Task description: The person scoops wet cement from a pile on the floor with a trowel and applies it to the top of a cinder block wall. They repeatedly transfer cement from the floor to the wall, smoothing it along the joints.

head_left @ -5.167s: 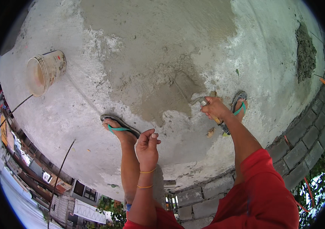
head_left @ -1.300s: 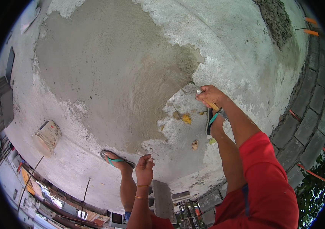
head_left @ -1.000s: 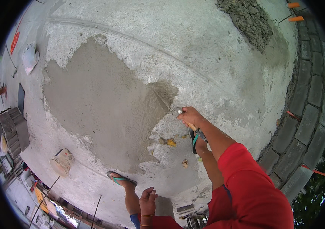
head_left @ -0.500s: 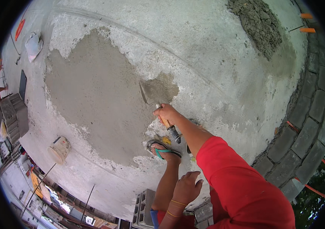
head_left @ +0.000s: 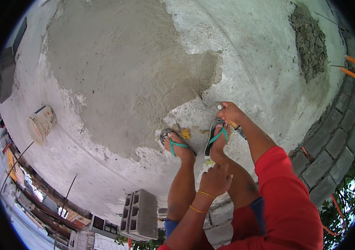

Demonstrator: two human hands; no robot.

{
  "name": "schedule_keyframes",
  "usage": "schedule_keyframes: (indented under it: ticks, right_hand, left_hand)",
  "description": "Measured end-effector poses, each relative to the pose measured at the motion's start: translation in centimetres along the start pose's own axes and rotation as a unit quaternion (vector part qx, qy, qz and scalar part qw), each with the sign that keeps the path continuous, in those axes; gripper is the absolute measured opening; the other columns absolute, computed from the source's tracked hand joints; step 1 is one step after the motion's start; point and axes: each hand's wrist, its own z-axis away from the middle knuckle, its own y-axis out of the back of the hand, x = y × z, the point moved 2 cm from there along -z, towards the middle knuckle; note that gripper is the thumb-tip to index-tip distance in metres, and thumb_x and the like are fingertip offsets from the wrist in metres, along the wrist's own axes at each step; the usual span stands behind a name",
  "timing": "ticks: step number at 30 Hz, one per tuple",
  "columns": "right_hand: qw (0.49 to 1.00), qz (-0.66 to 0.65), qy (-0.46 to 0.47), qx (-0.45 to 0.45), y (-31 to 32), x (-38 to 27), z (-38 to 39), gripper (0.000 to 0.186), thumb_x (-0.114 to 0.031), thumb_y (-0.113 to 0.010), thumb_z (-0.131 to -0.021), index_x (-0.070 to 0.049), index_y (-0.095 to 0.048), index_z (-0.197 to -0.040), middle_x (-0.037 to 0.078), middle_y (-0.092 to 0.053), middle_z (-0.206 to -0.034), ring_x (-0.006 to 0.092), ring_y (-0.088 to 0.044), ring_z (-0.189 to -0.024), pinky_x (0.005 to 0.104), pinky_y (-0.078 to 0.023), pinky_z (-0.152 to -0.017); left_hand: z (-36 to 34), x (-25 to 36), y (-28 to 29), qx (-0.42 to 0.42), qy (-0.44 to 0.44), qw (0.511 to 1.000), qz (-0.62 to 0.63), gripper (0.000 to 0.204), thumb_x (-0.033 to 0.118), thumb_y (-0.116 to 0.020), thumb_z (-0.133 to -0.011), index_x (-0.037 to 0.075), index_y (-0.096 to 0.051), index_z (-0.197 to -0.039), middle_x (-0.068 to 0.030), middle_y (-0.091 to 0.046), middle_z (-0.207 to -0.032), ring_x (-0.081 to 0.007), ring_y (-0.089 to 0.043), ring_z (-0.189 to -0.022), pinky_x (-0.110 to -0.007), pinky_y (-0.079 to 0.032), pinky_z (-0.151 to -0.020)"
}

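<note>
My right hand (head_left: 227, 111) grips the wooden-handled trowel (head_left: 236, 125); its thin metal blade reaches into the right edge of the wet grey mortar patch (head_left: 115, 71) on rough pale concrete. Below it, my left hand (head_left: 215, 181) has curled fingers near my legs, back of the hand upward, so what is in them, if anything, is hidden. My sandalled left foot (head_left: 179, 148) and right foot (head_left: 218, 143) stand at the patch's lower edge, beside a few yellow leaves (head_left: 186, 133).
A whitish bucket (head_left: 44, 122) sits at left. A hollow block (head_left: 142, 214) stands below, a heap of mortar (head_left: 308, 43) lies upper right, and orange pipe stubs (head_left: 348, 71) stick up near a curved block edge (head_left: 331, 146). Thin rods (head_left: 19, 160) rise at lower left.
My left foot has come in beside my right foot. The trowel has shifted rightward from its half-second-ago position. The view has tilted, and the hollow block shows more fully.
</note>
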Motion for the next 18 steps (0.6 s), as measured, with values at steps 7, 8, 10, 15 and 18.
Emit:
schedule_keyframes:
  ticks: [7, 8, 10, 15, 18]
  right_hand:
    - [0.997, -0.062, 0.009, 0.052, -1.2, -0.6, 2.5, 0.035, -0.009, -0.077, -0.089, -0.004, -0.054, -0.116, 0.004, -0.058, -0.071, 0.0137, -0.055, -0.051, 0.034, -0.047, -0.044]
    - [0.999, -0.026, 0.021, 0.016, -2.2, -1.3, 2.3, 0.036, -0.009, -0.077, -0.089, -0.003, -0.054, -0.117, 0.005, -0.058, -0.072, 0.0137, -0.055, -0.051, 0.0344, -0.047, -0.045]
    - [1.0, -0.007, 0.029, -0.009, -3.6, -3.1, 1.1, 0.036, -0.008, -0.076, -0.089, -0.003, -0.054, -0.116, 0.005, -0.059, -0.074, 0.0141, -0.055, -0.051, 0.0349, -0.047, -0.045]
    - [0.999, -0.04, 0.028, 0.024, 2.6, -4.5, -1.7, 0.03, -0.006, -0.074, -0.088, -0.007, -0.054, -0.109, 0.005, -0.057, -0.071, 0.0141, -0.054, -0.049, 0.0349, -0.046, -0.043]
    - [0.996, -0.054, 0.024, 0.072, 12.7, -2.5, -1.2, 0.029, -0.005, -0.074, -0.087, -0.009, -0.054, -0.107, 0.003, -0.053, -0.068, 0.0131, -0.052, -0.047, 0.0344, -0.043, -0.04]
  left_hand:
    - [-0.5, 0.5, 1.8, -0.006, 0.013, 1.0, -0.02, 0.046, 0.039, -0.065, -0.098, 0.01, -0.061, -0.134, -0.0212, -0.065, -0.13, -0.0433, -0.066, -0.117, -0.054, -0.054, -0.099]
    - [-0.9, 0.8, 2.0, 0.001, 0.003, 1.0, -0.005, 0.047, 0.039, -0.065, -0.098, 0.01, -0.06, -0.135, -0.021, -0.065, -0.13, -0.0436, -0.066, -0.117, -0.053, -0.054, -0.099]
    - [-1.5, 1.4, 1.9, 0.021, 0.011, 1.0, 0.016, 0.048, 0.038, -0.066, -0.097, 0.01, -0.06, -0.136, -0.0205, -0.065, -0.13, -0.0436, -0.066, -0.118, -0.055, -0.053, -0.1]
    - [-4.0, 3.6, -0.1, 0.125, 0.031, 0.991, 0.041, 0.049, 0.035, -0.067, -0.098, 0.009, -0.058, -0.139, -0.0217, -0.065, -0.129, -0.0445, -0.064, -0.118, -0.051, -0.053, -0.099]
    - [-6.2, 6.0, -3.1, 0.092, 0.024, 0.992, 0.082, 0.049, 0.032, -0.068, -0.098, 0.008, -0.058, -0.139, -0.022, -0.064, -0.13, -0.0437, -0.064, -0.117, -0.05, -0.052, -0.099]
